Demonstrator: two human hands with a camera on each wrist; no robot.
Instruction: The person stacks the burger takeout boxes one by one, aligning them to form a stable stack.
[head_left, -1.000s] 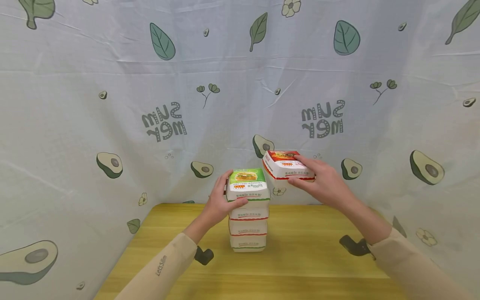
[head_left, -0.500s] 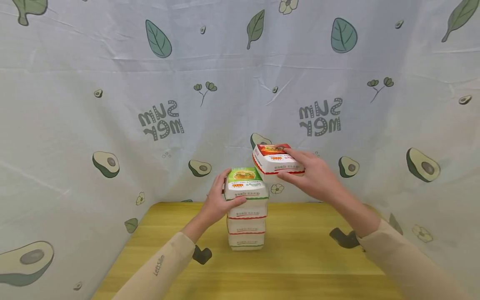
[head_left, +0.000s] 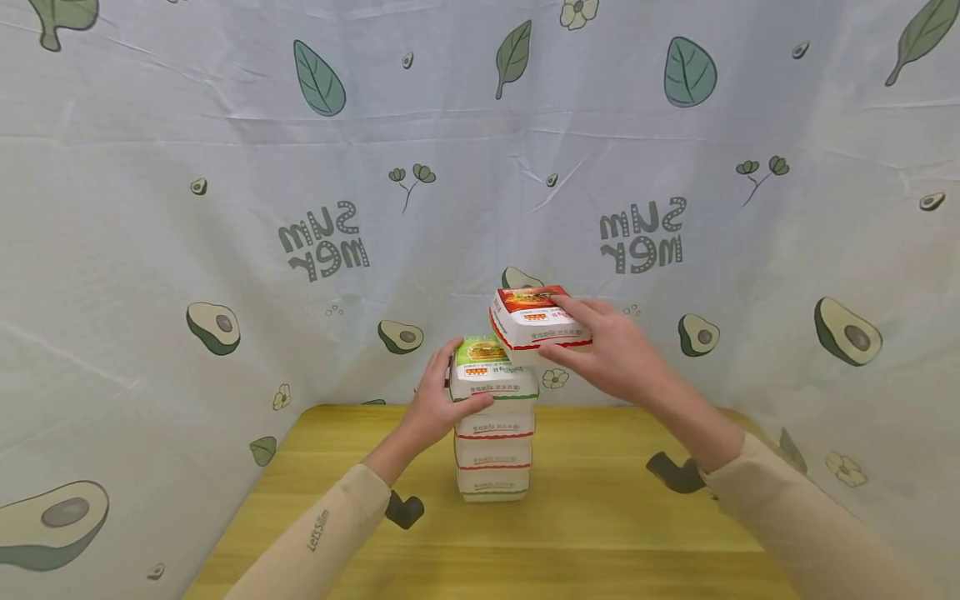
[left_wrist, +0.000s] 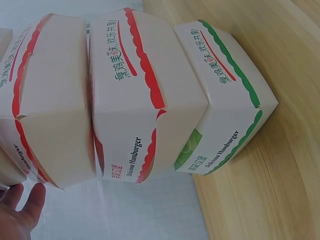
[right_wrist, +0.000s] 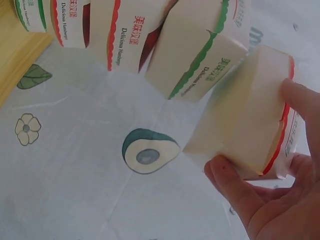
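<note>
A stack of several white paper hamburger boxes stands upright on the table in the head view. Its top one is a green-lidded hamburger box (head_left: 487, 379), gripped at its left and front sides by my left hand (head_left: 435, 404). Below it are two red-trimmed boxes (left_wrist: 135, 95) and a green-trimmed bottom box (left_wrist: 225, 95). My right hand (head_left: 622, 354) holds a red-lidded hamburger box (head_left: 536, 321) by its right end, thumb in front. That box is tilted, above and slightly right of the stack. In the right wrist view its lower edge lies close to the green box (right_wrist: 200, 50); contact is unclear.
The yellow wooden table (head_left: 600, 508) spreads around the stack. Behind it hangs a pale curtain (head_left: 480, 233) printed with avocados and leaves. Dark wrist-mount pieces show beside the left cuff (head_left: 367, 492) and the right cuff (head_left: 742, 475).
My right hand has carried the red-lidded box leftward and slightly up, so it now overlaps the right edge of the stack's top in the head view. My left hand keeps its grip on the green-lidded box.
</note>
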